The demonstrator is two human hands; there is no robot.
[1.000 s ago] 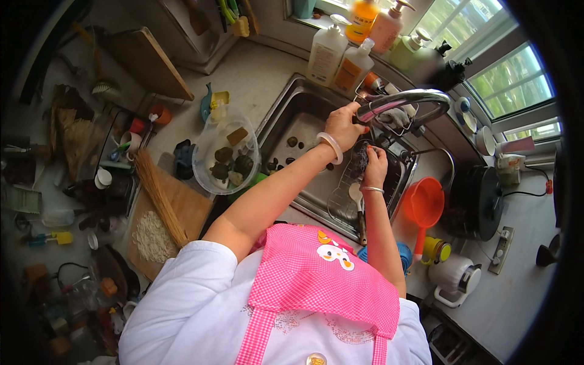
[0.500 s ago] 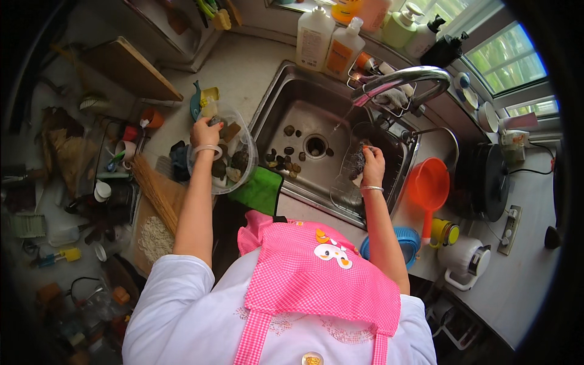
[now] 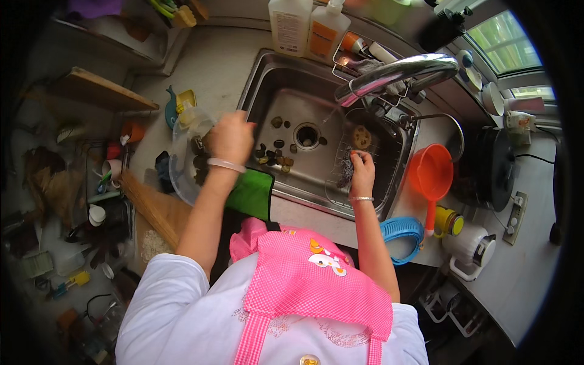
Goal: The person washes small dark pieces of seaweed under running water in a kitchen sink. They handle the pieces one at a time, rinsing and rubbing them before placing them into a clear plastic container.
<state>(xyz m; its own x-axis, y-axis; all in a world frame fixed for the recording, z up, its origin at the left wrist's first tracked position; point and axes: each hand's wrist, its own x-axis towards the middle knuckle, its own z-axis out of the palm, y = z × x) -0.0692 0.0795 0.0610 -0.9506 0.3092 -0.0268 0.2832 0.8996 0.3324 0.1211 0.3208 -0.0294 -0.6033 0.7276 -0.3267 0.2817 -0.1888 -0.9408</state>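
My right hand [image 3: 363, 174] is over the right side of the steel sink [image 3: 298, 100], its fingers closed on a dark grey mesh scrubber [image 3: 345, 169]. Just beyond it lies a tan, roundish stone-like piece [image 3: 361, 137], near a wire rack. My left hand [image 3: 230, 140] is blurred, between the clear plastic tub [image 3: 177, 167] and the sink's left rim. Its fingers look curled, and whatever they hold is hidden. Dark stones sit inside the tub. Several small brown and black stones [image 3: 278, 145] are scattered around the drain [image 3: 306, 135].
A chrome faucet [image 3: 395, 76] arches over the sink. Pump bottles [image 3: 289, 27] stand behind it. A green cloth [image 3: 254, 191] hangs at the near counter edge. To the right are a red ladle [image 3: 432, 172], a blue basket [image 3: 403, 239] and a white kettle [image 3: 467, 246].
My left hand has left the tub's inside and moved right, toward the sink. My right hand, still gripping the scrubber, has shifted slightly nearer and left. The tan piece now shows.
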